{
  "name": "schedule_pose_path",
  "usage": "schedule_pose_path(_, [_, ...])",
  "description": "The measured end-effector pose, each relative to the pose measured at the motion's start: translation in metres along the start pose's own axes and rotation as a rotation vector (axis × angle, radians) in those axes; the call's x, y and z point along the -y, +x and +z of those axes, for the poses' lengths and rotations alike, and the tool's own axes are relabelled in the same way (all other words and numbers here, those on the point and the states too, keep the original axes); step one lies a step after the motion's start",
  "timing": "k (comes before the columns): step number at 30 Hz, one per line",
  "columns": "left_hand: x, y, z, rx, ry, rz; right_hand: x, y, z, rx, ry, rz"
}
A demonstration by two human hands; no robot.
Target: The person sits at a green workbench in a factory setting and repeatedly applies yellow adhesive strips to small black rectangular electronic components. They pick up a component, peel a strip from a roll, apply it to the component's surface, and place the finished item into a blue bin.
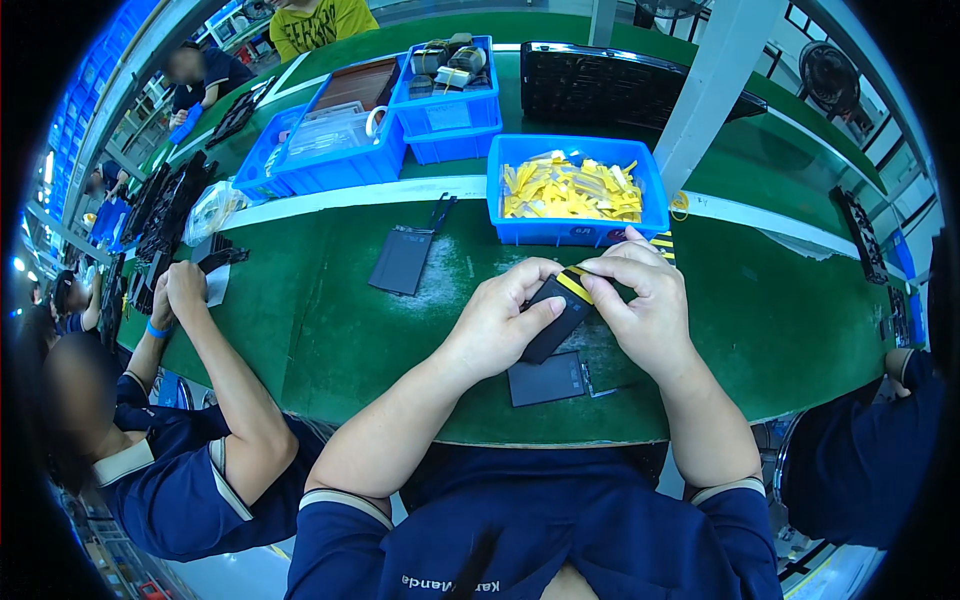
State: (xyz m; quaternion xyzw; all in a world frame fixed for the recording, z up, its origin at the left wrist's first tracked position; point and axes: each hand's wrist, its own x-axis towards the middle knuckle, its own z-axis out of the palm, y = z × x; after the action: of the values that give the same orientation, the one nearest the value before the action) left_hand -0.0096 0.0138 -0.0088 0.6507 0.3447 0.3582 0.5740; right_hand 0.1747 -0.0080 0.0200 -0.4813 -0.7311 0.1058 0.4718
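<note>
Tilted above the near table edge is a flat black battery pack (546, 336), gripped by my left hand (500, 318) with the thumb on its face. A yellow-and-black strip (573, 284) lies across the pack's upper end. My right hand (645, 298) is closed at that end, thumb and finger pinched at the strip; its exact hold is partly hidden. Just below my hands, another black pack (546, 380) with a thin lead rests on the green table (340, 320). A third pack (402, 260) with a black cable lies farther left.
A blue bin (570, 232) of yellow strips (570, 188) stands beyond my hands. Farther left are blue bins (345, 160) with packed parts. A grey post (705, 95) rises at the right of the strip bin. At left, a co-worker's hands (180, 292) handle black parts.
</note>
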Motion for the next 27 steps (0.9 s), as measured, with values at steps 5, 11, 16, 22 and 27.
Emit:
schedule_pose_path(5, [-0.004, -0.002, 0.002, 0.016, 0.141, 0.028, 0.002, 0.0, 0.004, 0.001, -0.046, -0.015])
schedule_pose_path(11, [-0.008, -0.004, 0.004, -0.039, 0.298, 0.118, -0.001, 0.0, 0.004, 0.034, -0.074, -0.019])
schedule_pose_path(16, [-0.005, -0.003, -0.002, -0.089, 0.128, 0.069, -0.002, 0.003, -0.003, 0.043, -0.225, -0.159])
schedule_pose_path(22, [-0.019, -0.003, -0.003, -0.1, 0.236, 0.026, 0.012, 0.004, -0.008, -0.018, -0.354, -0.397])
schedule_pose_path(27, [-0.009, -0.001, -0.004, -0.063, 0.072, -0.038, 0.003, 0.009, -0.013, -0.195, -0.215, -0.283])
